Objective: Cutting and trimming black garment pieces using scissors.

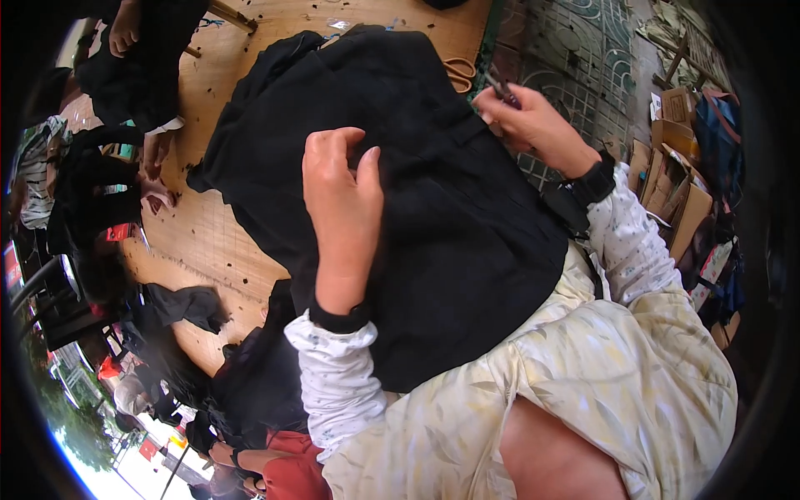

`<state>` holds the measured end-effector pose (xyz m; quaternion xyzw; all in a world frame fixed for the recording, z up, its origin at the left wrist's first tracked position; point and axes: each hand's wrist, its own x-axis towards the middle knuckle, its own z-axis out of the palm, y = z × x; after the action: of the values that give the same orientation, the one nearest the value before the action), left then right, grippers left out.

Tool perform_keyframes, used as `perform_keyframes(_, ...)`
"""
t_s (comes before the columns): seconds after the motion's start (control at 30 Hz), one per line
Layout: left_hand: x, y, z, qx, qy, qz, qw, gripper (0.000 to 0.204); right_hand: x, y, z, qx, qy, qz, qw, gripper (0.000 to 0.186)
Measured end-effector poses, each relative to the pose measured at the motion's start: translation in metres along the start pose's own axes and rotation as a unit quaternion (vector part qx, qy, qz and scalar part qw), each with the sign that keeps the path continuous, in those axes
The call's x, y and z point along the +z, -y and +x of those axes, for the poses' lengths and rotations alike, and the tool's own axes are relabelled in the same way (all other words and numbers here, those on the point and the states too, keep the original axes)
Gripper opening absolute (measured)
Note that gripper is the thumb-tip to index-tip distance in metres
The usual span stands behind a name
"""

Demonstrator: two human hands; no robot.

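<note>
A large black garment [400, 167] lies spread over the wooden table and hangs down onto my lap. My left hand [342, 183] is above its middle, the fingers bent and the thumb standing apart from them, with nothing visible between. Past the garment's right edge, my right hand [542, 125] is closed around a small dark metal tool that looks like thread snips [505, 93]. Its blades point up and away, slightly blurred. Near that hand, scissors with tan-orange handles [459, 75] lie at the garment's far right edge, their blades out of sight.
Dark scraps dot the wooden table [208, 242]. Another person's hands [154, 171] work on black cloth at the left. More black cloth [187, 307] lies nearer on that side. To the right are patterned floor tiles [583, 50] and cardboard boxes [679, 117].
</note>
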<state>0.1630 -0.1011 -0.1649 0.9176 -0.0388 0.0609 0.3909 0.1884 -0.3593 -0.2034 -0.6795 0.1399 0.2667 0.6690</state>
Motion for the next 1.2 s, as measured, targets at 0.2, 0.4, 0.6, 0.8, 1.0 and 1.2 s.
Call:
perform_keyframes(0.2, 0.009, 0.001, -0.002, -0.001, -0.052, -0.042, 0.998, 0.012, 0.004, 0.037, -0.004, -0.215, -0.048, -0.104, 0.97, 0.032)
perform_keyframes(0.4, 0.016, 0.003, 0.007, -0.017, -0.055, -0.061, 0.997, 0.008, 0.058, 0.048, -0.005, -0.327, -0.031, -0.264, 0.907, 0.022)
perform_keyframes(0.6, 0.009, 0.001, 0.017, 0.061, -0.015, 0.071, 0.995, 0.005, 0.067, 0.039, 0.004, -0.381, -0.061, -0.286, 0.877, 0.024)
perform_keyframes(0.8, 0.008, 0.006, 0.015, 0.084, 0.002, 0.053, 0.995, 0.007, 0.067, 0.037, 0.006, -0.361, -0.065, -0.316, 0.875, 0.026)
perform_keyframes(1.0, 0.007, 0.005, 0.018, 0.069, 0.015, 0.036, 0.997, 0.007, 0.069, 0.033, 0.004, -0.392, -0.081, -0.373, 0.837, 0.026)
perform_keyframes(1.2, 0.01, 0.004, 0.016, 0.021, 0.011, 0.019, 1.0, 0.007, 0.072, 0.031, -0.001, -0.407, -0.095, -0.406, 0.813, 0.025)
